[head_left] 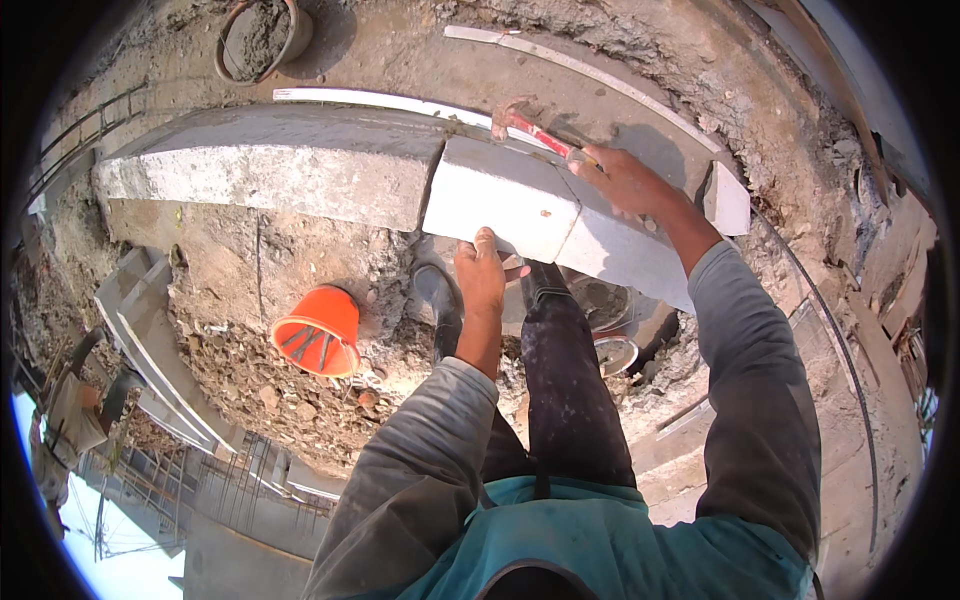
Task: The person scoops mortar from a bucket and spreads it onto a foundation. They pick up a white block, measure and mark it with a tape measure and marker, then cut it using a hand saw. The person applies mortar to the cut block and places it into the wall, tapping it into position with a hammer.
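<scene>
My right hand point(628, 182) is closed round the handle of a hammer point(538, 134) with a red shaft. Its dusty head points left, over the far top edge of a pale concrete kerb block point(500, 195). My left hand point(481, 270) grips the near lower edge of that block, thumb on the bright face and fingers partly hidden beneath. A narrow dark joint parts the block from a long kerb block point(270, 182) on its left. Another kerb block point(625, 245) adjoins it on the right, partly shaded.
An orange bucket point(318, 330) with dark bars inside lies tilted on rubble, left of my boots. A mortar-filled bucket point(292, 45) stands far left. Behind the kerb lies a long white straightedge point(380, 102). A dark cable point(835, 330) curves along the right.
</scene>
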Available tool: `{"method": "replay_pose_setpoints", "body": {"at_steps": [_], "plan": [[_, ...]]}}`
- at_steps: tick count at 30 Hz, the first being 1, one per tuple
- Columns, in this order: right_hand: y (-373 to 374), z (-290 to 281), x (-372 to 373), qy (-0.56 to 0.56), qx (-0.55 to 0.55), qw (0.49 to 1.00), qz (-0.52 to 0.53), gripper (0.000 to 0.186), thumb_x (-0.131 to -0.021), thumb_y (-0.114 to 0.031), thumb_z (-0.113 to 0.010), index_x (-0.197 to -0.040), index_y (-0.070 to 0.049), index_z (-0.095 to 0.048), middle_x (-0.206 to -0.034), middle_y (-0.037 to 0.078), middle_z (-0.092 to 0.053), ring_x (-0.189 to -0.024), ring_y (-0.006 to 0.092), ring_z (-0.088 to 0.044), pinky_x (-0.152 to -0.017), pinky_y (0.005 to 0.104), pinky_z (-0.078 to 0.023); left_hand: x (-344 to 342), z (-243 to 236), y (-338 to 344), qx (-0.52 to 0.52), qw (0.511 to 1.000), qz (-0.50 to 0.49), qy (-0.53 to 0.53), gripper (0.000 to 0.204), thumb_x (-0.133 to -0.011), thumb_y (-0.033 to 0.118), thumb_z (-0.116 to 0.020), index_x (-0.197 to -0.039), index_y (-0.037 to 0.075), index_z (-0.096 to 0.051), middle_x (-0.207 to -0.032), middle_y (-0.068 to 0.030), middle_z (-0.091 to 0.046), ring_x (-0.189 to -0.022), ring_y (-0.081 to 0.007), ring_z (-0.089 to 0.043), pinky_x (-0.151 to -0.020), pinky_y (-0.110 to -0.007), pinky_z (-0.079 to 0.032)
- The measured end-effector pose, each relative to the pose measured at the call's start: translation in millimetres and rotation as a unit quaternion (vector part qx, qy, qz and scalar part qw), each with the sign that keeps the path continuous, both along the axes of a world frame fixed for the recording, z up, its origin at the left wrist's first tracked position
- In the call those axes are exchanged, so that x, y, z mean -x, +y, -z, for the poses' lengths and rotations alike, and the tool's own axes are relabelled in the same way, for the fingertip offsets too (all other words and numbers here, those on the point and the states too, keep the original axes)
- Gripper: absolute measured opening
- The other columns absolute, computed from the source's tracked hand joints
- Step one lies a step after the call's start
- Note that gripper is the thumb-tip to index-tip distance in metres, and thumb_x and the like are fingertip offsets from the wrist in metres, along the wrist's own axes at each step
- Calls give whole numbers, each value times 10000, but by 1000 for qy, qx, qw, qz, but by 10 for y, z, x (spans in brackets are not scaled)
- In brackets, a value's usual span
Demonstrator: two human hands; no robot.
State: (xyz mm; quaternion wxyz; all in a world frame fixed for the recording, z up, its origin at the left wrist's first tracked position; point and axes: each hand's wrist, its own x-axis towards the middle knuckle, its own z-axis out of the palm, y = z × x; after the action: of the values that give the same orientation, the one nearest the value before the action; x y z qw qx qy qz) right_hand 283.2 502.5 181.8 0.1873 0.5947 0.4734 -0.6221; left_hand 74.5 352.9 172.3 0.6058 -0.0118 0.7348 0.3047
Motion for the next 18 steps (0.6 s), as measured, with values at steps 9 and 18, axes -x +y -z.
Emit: {"method": "replay_pose_setpoints", "body": {"at_steps": [9, 18], "plan": [[-441, -306, -205, 100, -225, 969, -3, 482, -956, -345, -629, -1249, 28, -540, -921, 225, -678, -765, 379, -667, -684, 415, -524, 71, -36, 37, 6, 1000, 24, -5, 297, -1032, 219, -465, -1017, -76, -492, -1015, -189, -581, -868, -271, -679, -600, -393, -670], [-1294, -542, -505, 113, -283, 942, -137, 422, -871, -219, -697, -1219, -34, -548, -971, 161, -644, -815, 350, -678, -712, 458, -557, 44, -70, 112, 1, 1000, -10, -1, 227, -1004, 171, -531, -994, -56, -530, -821, -98, -587, -652, -170, -623, -521, -316, -622]]}}
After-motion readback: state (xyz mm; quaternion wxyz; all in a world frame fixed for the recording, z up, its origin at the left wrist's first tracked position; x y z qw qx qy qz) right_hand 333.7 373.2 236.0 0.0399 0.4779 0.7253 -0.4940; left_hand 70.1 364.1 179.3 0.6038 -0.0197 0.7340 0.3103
